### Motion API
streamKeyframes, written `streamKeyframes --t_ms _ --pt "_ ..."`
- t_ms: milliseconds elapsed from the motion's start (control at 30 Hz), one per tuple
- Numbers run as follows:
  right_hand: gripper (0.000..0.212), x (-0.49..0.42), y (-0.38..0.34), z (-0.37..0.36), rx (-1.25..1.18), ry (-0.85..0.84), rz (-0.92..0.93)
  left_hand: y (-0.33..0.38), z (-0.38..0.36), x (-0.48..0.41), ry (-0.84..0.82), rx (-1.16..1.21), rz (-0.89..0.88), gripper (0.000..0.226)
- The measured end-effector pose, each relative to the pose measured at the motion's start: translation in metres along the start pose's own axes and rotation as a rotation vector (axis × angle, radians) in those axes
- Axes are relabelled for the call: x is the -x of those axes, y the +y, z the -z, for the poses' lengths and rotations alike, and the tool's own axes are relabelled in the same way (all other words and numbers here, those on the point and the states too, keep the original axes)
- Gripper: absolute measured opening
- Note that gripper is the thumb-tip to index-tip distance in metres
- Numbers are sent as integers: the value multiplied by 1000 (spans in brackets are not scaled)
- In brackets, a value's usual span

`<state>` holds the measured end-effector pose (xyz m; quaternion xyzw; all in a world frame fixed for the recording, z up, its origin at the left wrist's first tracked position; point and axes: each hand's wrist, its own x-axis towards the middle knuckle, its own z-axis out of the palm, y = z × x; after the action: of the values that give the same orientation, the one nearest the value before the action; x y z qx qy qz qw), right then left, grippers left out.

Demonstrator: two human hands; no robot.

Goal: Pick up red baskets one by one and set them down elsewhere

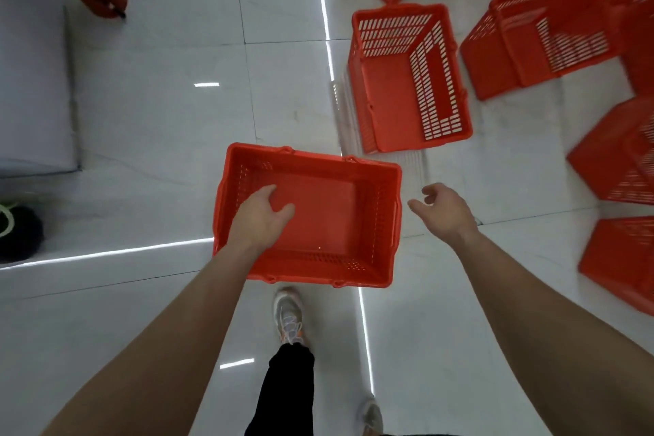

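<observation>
Where red baskets (410, 81) lie scattered, glossy white tiled floor (159, 117)

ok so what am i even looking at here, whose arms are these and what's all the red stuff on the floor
This is one picture from a camera worn on a person's head, looking down, so the two bare arms are their own. The left hand reaches into a red plastic shopping basket, fingers curled over its left wall, seemingly gripping it. The right hand hangs beside the basket, fingers loosely curled, holding nothing. Below you see their shoe on the glossy white tiled floor. More red baskets lie scattered to the right, the nearest one tipped on its side.
</observation>
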<state>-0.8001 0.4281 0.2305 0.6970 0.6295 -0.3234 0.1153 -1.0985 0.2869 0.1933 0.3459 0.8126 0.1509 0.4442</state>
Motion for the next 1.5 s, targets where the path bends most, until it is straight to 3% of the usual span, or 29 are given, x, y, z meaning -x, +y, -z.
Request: streamKeyframes --t_ms 233,433,667,833,1200,1400,1500 --pt "59 -60 30 77 -3 92 35 120 -55 -25 2 15 -141 59" --pt "60 -144 97 121 -26 69 71 203 -122 -65 -16 -50 -94 69" --pt "60 -251 188 204 45 -73 159 281 -187 -113 132 29 94 66" --pt "59 -325 201 259 133 -87 213 306 -202 -148 247 88 221 67" --pt "64 -483 104 200 163 -176 297 295 -207 -282 165 -14 292 69" --pt "69 -578 83 146 150 -208 266 268 -220 -378 198 7 313 55" --pt "58 -607 86 115 92 -282 272 252 -233 -410 270 -17 358 63"
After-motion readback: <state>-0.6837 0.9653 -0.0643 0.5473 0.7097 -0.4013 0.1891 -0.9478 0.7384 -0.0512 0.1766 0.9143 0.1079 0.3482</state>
